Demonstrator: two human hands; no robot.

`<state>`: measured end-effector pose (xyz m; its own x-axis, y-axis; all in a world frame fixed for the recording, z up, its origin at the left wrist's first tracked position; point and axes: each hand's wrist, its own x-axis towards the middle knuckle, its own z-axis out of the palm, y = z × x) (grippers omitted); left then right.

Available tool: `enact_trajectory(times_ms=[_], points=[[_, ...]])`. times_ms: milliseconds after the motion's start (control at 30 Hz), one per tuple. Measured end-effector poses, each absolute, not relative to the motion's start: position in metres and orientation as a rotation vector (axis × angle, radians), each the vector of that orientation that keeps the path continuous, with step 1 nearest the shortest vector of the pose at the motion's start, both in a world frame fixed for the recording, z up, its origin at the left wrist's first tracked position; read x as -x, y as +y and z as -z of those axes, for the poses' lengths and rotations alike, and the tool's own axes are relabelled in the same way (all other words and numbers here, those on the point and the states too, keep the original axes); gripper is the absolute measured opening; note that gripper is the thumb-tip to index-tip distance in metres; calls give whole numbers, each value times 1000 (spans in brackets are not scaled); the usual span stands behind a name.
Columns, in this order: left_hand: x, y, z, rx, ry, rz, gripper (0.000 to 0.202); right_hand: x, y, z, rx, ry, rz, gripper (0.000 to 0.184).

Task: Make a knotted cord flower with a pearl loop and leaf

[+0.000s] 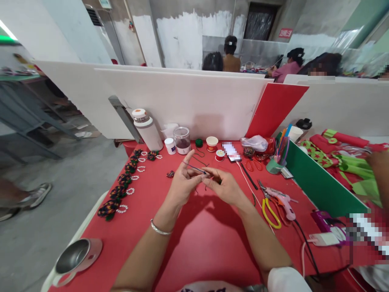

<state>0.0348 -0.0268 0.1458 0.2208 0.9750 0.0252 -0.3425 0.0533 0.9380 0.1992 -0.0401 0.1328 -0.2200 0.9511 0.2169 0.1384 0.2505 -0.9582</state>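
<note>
My left hand (182,184) is raised over the red table, its index finger pointing up and its thumb and other fingers pinched together. A thin dark strand of yarn (193,167) stretches from that index finger to the pinch. My right hand (223,184) meets it fingertip to fingertip, also closed in a pinch. A small dark piece (204,173) shows between the fingertips; whatever my right fingers grip is mostly hidden. Behind the hands sits a green yarn ball (199,142), with a loose strand trailing toward them. A small dark multicoloured bundle (170,174) lies left of my left hand.
Dark knitted pieces with white bead loops (124,178) line the left side. A steel cup (77,259) stands near left. Along the back are a flask (148,132), jars and a phone (231,152). Yellow-handled pliers (270,213) and a pink glue gun (282,202) lie right.
</note>
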Motion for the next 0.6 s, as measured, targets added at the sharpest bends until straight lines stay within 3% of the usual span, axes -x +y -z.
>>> enact_trajectory(times_ms=[133, 267, 367, 600], points=[[-37, -31, -150, -986, 760, -1178, 111, -199, -29, -125, 966, -1344, -1193, 38], [-35, -37, -156, -952, 698, -1129, 112, -197, -22, -115, 904, -1326, -1512, 42], [-34, -38, -159, -958, 670, -1118, 113, -188, -23, -104, 787, -1458, -1727, 31], [-23, -31, -156, -1012, 780, -1165, 92, -184, -13, -83, 941, -1629, -1739, 27]])
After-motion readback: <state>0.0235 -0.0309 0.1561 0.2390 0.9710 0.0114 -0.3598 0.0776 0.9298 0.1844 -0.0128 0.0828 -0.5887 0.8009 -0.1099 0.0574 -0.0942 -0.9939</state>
